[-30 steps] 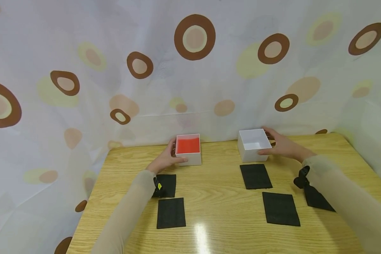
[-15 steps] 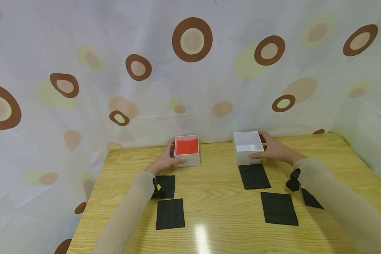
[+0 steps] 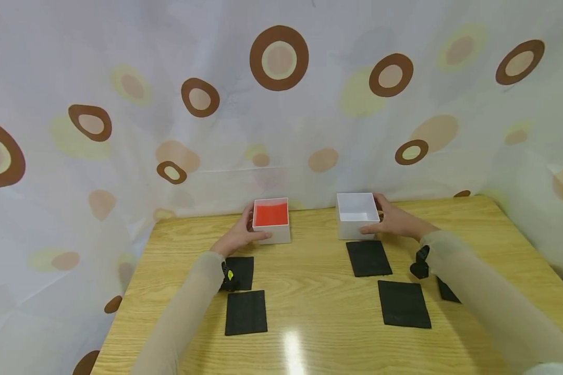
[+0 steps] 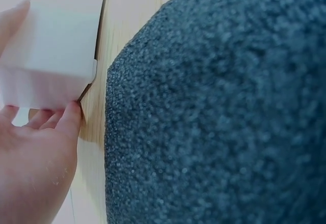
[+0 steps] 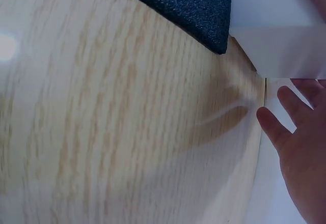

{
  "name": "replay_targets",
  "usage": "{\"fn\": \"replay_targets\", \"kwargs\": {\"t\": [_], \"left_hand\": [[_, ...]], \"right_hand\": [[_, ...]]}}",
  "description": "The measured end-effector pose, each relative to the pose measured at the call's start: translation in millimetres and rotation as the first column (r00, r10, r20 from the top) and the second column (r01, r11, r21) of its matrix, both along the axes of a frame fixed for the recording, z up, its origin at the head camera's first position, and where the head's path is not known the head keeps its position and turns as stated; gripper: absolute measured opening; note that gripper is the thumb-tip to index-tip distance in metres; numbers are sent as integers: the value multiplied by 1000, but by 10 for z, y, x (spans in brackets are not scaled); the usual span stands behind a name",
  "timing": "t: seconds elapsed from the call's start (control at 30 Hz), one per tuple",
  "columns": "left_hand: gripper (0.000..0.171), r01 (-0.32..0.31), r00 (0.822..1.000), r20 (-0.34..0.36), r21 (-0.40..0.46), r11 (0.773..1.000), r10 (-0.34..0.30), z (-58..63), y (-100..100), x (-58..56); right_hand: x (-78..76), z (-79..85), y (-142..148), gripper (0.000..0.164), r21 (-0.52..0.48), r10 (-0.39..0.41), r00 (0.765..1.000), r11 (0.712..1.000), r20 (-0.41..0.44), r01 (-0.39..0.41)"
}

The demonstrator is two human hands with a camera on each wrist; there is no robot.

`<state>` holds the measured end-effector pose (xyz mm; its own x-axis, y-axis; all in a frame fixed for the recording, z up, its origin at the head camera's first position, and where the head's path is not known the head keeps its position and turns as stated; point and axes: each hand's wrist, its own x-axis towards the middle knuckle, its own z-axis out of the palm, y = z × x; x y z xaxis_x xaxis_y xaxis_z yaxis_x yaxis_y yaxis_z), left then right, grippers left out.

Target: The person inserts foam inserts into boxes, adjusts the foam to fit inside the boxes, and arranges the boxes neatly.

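Note:
At the back of the table stand two square, open-topped white boxes. The left white box [image 3: 276, 236] has a flat red layer inside; whether it is a lining or contents I cannot tell. My left hand [image 3: 239, 234] grips this box from its left, thumb across the front wall and fingers round the side, as the left wrist view also shows. Nothing is visible inside the right white box [image 3: 352, 229]. My right hand [image 3: 396, 219] holds it from the right, thumb on its front. In the right wrist view some fingers [image 5: 275, 130] are spread beside the box.
Several black square mats lie on the wooden table [image 3: 309, 291]: a near left mat [image 3: 246, 312], another partly under my left wrist, a mat [image 3: 368, 258] before the right box, and more near my right forearm. A patterned curtain [image 3: 244, 130] hangs behind the table.
The right box has slid a little to the left with my right hand on it, narrowing the gap between the boxes. My left hand keeps its hold. The head view has shifted slightly.

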<state>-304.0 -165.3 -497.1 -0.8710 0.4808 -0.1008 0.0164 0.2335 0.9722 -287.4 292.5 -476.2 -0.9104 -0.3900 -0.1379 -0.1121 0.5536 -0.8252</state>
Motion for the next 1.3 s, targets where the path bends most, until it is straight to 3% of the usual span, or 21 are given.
{"fn": "replay_targets", "kwargs": {"t": [0.13,0.27,0.43,0.53,0.73,0.9,1.1,1.3], "left_hand": [[117,-14,1000,13,-51,999,15,39,-57,20],[119,-44,999,14,-122,992,46,161,-148,110],[106,-81,996,-43,-191,978,74,317,-336,388],[91,-75,993,-100,-199,977,56,343,-437,584],[83,-95,982,-182,-203,975,57,306,-610,916],[87,-111,971,-233,-275,955,46,225,-803,1093],[89,-101,973,-231,-394,914,7,156,-1001,1204],[102,-78,974,-225,-464,883,-31,92,-1069,1178]], "right_hand": [[-16,-56,-42,114,1,3,1000,1000,1,-3],[-23,-83,-58,113,10,-1,1000,1000,-3,1],[-13,-91,-79,110,-26,23,1000,999,7,-23],[-5,-88,-80,111,-26,30,1000,999,5,-30],[-15,-68,-46,112,-12,24,1000,1000,-2,-24],[-35,-46,-18,113,-13,15,1000,1000,3,-15],[-40,-40,-3,112,-11,29,1000,1000,-4,-29],[-26,-41,27,110,-9,24,1000,1000,-6,-24]]}}
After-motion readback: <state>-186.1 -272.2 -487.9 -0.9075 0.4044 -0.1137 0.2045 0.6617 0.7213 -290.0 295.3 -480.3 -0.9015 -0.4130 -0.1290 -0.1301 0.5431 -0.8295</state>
